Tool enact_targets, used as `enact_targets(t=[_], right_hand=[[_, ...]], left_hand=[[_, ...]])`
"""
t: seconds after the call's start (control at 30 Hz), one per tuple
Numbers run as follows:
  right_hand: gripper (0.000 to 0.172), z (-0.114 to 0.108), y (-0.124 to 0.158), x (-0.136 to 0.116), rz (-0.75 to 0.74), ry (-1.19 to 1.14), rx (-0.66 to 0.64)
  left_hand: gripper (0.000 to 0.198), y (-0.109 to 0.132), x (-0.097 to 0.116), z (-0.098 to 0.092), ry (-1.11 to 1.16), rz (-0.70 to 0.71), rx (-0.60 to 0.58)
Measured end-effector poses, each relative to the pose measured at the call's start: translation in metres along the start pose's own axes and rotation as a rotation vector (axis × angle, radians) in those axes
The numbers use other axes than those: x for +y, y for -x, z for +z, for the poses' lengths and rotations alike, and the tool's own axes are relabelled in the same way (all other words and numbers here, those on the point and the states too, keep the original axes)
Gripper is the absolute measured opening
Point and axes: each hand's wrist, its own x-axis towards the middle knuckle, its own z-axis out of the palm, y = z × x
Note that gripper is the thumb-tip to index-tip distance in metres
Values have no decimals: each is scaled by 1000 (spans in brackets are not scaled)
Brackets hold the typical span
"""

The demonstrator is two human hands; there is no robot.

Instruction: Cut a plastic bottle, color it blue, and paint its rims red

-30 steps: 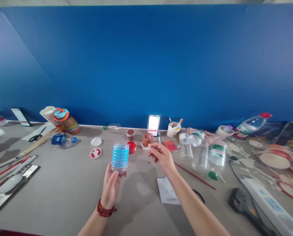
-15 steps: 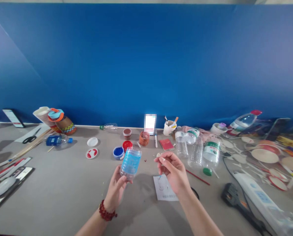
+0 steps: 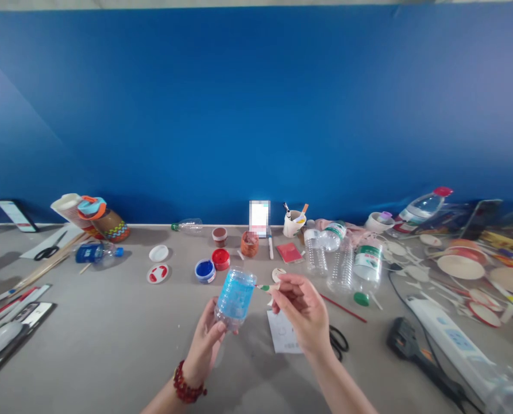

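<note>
Wrapped round the lower part of a cut clear plastic bottle with a blue band is my left hand. The bottle tilts to the right. My right hand pinches a small flat pale piece with green marks and a reddish tip. Its tip lies at or just beside the bottle's upper right side; I cannot tell whether they touch. Below the right hand lies a white paper sheet with a faint drawing, partly hidden. Black scissor handles show beside the right wrist.
Open jars of blue paint and red paint stand behind the bottle. Clear plastic bottles crowd the right, near a white power strip and a black-handled tool. A blue-labelled bottle lies at left.
My right hand has turned and come closer to the bottle, and the pale piece now shows in its fingers. The bottle has shifted slightly right and downward.
</note>
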Motion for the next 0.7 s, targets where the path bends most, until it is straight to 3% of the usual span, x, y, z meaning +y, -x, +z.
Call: enact_targets(t=[0.47, 0.7], right_hand=[[18, 6, -2, 6, -33, 74, -29], [18, -3, -1, 11, -8, 101, 2]], left_hand=[[48, 3, -1, 4, 42, -35, 44], [54, 1, -5, 2, 58, -34, 77]])
